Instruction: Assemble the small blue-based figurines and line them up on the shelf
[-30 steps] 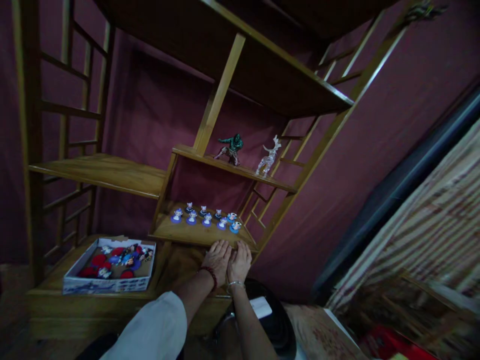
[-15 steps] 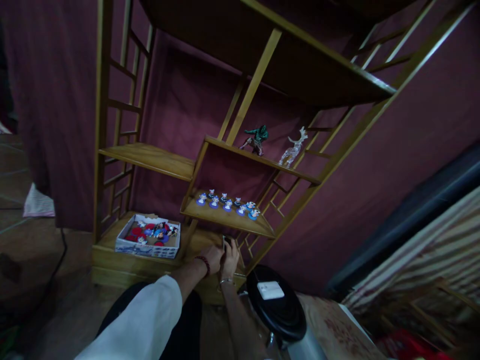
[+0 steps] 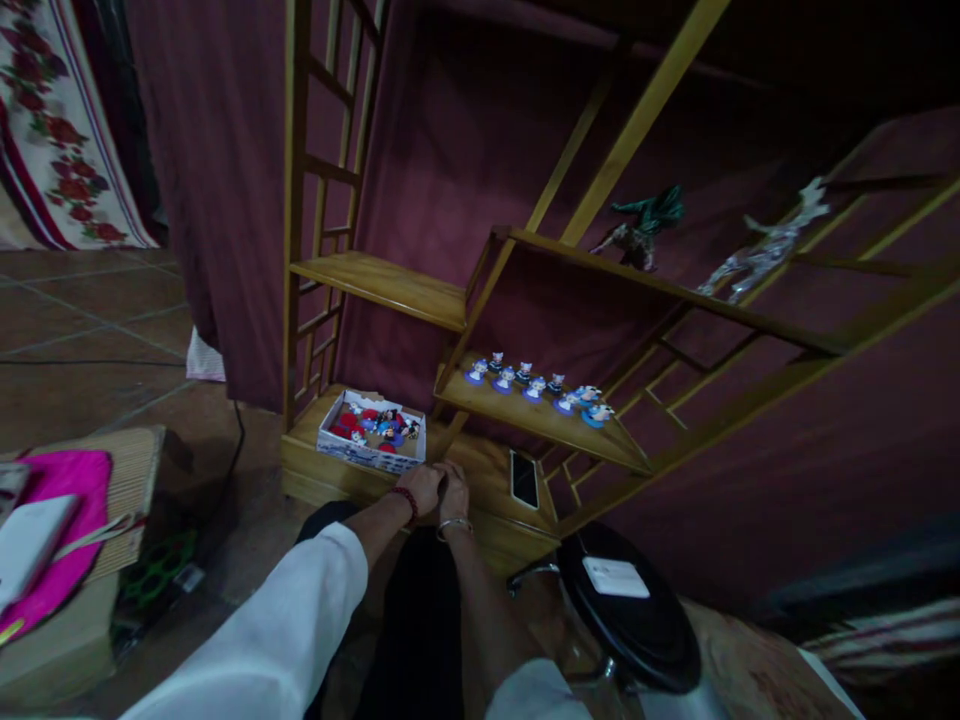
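My left hand (image 3: 424, 486), with a dark red beaded bracelet (image 3: 409, 500), is just in front of the bottom shelf, near the right corner of a shallow cardboard box (image 3: 367, 458). Touching it or nearly so is my right hand (image 3: 454, 492), which wears a silver bangle (image 3: 454, 523). The fingers of both look curled in; anything between them is hidden. Inside the box lie several small figurines (image 3: 390, 424) and red round pieces. A dark-screened phone (image 3: 524, 479) rests on the bottom shelf, to the right of my hands and apart from them.
Several small figurines (image 3: 534, 388) stand in two rows on the middle shelf (image 3: 547, 425). Higher up are a green-cloaked figure (image 3: 651, 222) and a clear deer (image 3: 776, 240). A black stool (image 3: 637, 620) bearing a white object (image 3: 616, 577) stands at right. A pink cloth (image 3: 75, 520) lies at far left.
My hands have come away from the phone, which now lies uncovered on the bottom shelf, and moved left toward the box. The view has turned to the left and come nearer the shelf.
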Demonstrator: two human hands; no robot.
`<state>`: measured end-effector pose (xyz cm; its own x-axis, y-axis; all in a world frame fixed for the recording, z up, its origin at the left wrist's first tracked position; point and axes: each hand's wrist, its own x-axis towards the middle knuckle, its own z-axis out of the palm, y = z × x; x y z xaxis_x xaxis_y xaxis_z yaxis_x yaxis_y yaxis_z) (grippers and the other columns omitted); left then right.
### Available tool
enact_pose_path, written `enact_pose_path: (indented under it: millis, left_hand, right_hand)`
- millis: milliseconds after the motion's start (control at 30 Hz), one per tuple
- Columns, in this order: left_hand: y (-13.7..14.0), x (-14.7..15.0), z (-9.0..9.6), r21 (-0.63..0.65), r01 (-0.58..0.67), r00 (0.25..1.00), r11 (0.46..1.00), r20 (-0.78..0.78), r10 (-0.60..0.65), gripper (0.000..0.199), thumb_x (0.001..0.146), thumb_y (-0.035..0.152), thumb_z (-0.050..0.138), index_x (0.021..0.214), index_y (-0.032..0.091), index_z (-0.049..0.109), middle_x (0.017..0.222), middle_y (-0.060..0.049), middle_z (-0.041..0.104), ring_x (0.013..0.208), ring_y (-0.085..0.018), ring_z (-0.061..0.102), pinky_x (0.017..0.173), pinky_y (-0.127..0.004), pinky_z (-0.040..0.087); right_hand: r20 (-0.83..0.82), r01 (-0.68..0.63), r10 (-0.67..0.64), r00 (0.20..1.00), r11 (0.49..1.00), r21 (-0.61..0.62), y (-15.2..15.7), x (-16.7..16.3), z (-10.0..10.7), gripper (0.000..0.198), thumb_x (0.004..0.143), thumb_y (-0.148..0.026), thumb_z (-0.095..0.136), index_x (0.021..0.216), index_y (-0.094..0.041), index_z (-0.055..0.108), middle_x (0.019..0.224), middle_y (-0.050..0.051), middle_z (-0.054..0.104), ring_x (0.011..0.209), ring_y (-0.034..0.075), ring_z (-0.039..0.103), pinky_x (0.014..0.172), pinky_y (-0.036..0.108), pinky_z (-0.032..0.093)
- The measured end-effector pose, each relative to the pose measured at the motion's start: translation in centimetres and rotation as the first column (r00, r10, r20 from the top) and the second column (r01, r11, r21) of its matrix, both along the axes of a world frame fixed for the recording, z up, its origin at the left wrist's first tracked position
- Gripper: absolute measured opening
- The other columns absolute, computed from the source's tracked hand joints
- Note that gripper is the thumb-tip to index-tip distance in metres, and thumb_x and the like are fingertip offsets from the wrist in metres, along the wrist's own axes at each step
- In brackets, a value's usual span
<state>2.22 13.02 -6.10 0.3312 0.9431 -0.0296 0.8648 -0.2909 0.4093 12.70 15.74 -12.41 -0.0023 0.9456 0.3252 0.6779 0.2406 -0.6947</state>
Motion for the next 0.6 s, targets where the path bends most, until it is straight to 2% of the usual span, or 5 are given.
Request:
enact_pose_path:
  millis: [67, 200, 333, 500, 600]
  left_hand:
    - [0.6, -0.9, -0.8, -0.005, -0.025, 1.0, 1.0, 0.012, 0.025, 0.036, 0.074, 0.009, 0.042, 0.107, 0.016, 0.055, 0.099, -0.01, 0.064, 0.094, -0.021, 0.059, 0.081, -0.031, 0.046]
    - [1.8, -2.8, -2.2, 0.012, -0.091, 0.993, 0.996, 0.074, 0.09, 0.032, 0.077, 0.011, 0.04, 0.104, 0.017, 0.057, 0.099, -0.009, 0.064, 0.092, -0.019, 0.06, 0.079, -0.029, 0.046]
    - [2.5, -4.3, -3.1, 0.02, -0.183, 0.97, 0.983, 0.169, 0.177, 0.031, 0.078, 0.013, 0.04, 0.103, 0.019, 0.057, 0.099, -0.007, 0.064, 0.093, -0.017, 0.059, 0.08, -0.027, 0.045]
    - [3.6, -5.6, -3.9, -0.014, -0.32, 0.936, 0.947, 0.149, 0.318, 0.029, 0.083, 0.019, 0.037, 0.103, 0.02, 0.058, 0.101, -0.007, 0.062, 0.095, -0.017, 0.058, 0.079, -0.026, 0.045]
    - [4.7, -6.3, -4.4, 0.01, -0.344, 0.933, 0.939, 0.119, 0.341, 0.027, 0.083, 0.02, 0.037, 0.1, 0.019, 0.059, 0.104, -0.008, 0.061, 0.098, -0.018, 0.056, 0.08, -0.026, 0.044]
  right_hand:
    - [-0.007, 0.004, -0.004, 1.0, 1.0, -0.016, 0.3, -1.0, 0.1, 0.032, 0.069, -0.007, 0.039, 0.085, -0.014, 0.066, 0.101, 0.011, 0.061, 0.095, 0.017, 0.057, 0.085, 0.027, 0.044]
    - [0.026, -0.081, 0.082, 0.996, 0.995, -0.062, 0.9, -3.0, 0.4, 0.032, 0.07, -0.009, 0.04, 0.088, -0.016, 0.065, 0.087, 0.008, 0.065, 0.08, 0.016, 0.06, 0.074, 0.025, 0.046]
    - [0.047, -0.077, 0.081, 0.996, 0.994, -0.079, 1.8, -4.7, 0.5, 0.033, 0.069, -0.008, 0.039, 0.088, -0.017, 0.065, 0.084, 0.007, 0.067, 0.077, 0.015, 0.061, 0.073, 0.024, 0.045]
    - [0.071, -0.087, 0.093, 0.993, 0.993, -0.083, 3.5, -6.5, 0.2, 0.039, 0.07, -0.007, 0.034, 0.091, -0.018, 0.065, 0.089, 0.005, 0.067, 0.081, 0.013, 0.061, 0.077, 0.022, 0.045]
    - [0.087, -0.096, 0.106, 0.991, 0.989, -0.109, 4.5, -7.3, 0.1, 0.039, 0.073, -0.007, 0.033, 0.093, -0.017, 0.065, 0.092, 0.004, 0.067, 0.084, 0.013, 0.06, 0.08, 0.021, 0.044]
